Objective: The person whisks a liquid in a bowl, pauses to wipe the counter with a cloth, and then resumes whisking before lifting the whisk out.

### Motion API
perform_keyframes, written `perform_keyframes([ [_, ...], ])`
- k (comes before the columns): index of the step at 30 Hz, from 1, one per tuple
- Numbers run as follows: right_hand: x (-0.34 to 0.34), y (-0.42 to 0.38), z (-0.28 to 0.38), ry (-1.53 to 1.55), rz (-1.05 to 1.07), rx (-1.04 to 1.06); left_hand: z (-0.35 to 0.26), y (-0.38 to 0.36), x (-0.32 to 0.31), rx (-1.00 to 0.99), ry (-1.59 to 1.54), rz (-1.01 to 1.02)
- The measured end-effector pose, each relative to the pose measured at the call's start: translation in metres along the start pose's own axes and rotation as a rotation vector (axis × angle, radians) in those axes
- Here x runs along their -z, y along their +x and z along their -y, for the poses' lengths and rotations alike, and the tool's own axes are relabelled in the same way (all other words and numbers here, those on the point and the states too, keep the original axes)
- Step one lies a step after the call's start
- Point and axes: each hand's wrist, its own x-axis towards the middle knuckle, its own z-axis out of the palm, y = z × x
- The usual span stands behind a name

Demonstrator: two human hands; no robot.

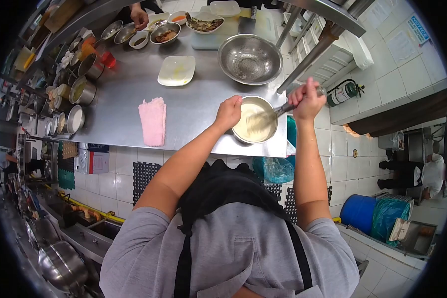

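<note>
My left hand (pixel 229 113) is closed on the rim of a metal bowl (pixel 274 134), thumb at its upper left edge. Pale cream batter (pixel 248 116) fills much of the bowl, which rests at the front right of the steel table. In my right hand (pixel 307 101) is the handle of a whisk (pixel 283 109), slanting down to the left. Its wires are in the batter and look smeared by motion. Left of the bowl lies a folded pink cloth (pixel 153 121). A large steel colander (pixel 250 59) stands just behind the bowl.
A squarish pale plate (pixel 177 71) sits mid-table on the steel table (pixel 119 94). Metal pots (pixel 83 91) line the left side. At the back are a dish of food (pixel 204 23), several bowls and another person's hand (pixel 139 19). A metal post (pixel 308 57) rises at right.
</note>
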Motion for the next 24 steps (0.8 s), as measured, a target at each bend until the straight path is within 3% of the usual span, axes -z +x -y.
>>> perform_keyframes([
  [1, 0.002, 0.002, -0.002, 0.051, -0.104, 0.105, 0.001, -0.001, 0.0, 0.005, 0.0, -0.001],
  [3, -0.001, 0.0, -0.007, 0.085, -0.023, 0.055, -0.001, 0.003, 0.002, 0.066, -0.011, 0.037],
  [5, 0.002, 0.009, 0.009, -0.165, 0.012, -0.019, -0.003, 0.003, 0.002, 0.047, 0.011, 0.017],
  [7, 0.007, 0.011, 0.0, -0.052, -0.094, 0.057, -0.002, -0.001, 0.002, 0.026, 0.033, 0.004],
  [9, 0.005, 0.002, -0.01, 0.048, 0.149, -0.154, -0.004, 0.0, 0.001, 0.045, -0.034, -0.017],
  [11, 0.002, 0.004, 0.0, -0.085, 0.041, -0.132, -0.005, -0.001, 0.001, 0.045, -0.008, -0.015],
  [13, 0.006, 0.009, -0.01, 0.007, -0.087, 0.106, -0.004, -0.001, 0.002, 0.037, 0.014, -0.02],
  [14, 0.008, 0.003, -0.017, 0.068, -0.005, -0.049, -0.004, -0.001, 0.003, 0.052, -0.004, -0.005],
  [17, 0.013, 0.022, 0.005, -0.125, -0.056, 0.011, -0.002, -0.001, -0.001, 0.066, -0.026, -0.012],
  [18, 0.017, 0.024, -0.004, 0.0, -0.162, 0.078, -0.001, -0.002, -0.002, 0.064, -0.032, -0.033],
  [20, 0.011, 0.007, -0.024, -0.011, 0.022, -0.039, 0.02, 0.003, -0.009, -0.062, 0.051, -0.076],
  [21, 0.002, 0.006, -0.002, 0.108, 0.089, -0.224, 0.019, 0.002, -0.009, -0.077, 0.018, -0.081],
  [22, 0.003, 0.014, 0.011, -0.027, 0.067, -0.163, 0.016, 0.002, -0.009, -0.088, 0.014, -0.085],
  [24, 0.019, 0.028, -0.006, 0.018, -0.16, 0.1, 0.003, 0.001, -0.005, -0.064, 0.033, -0.079],
])
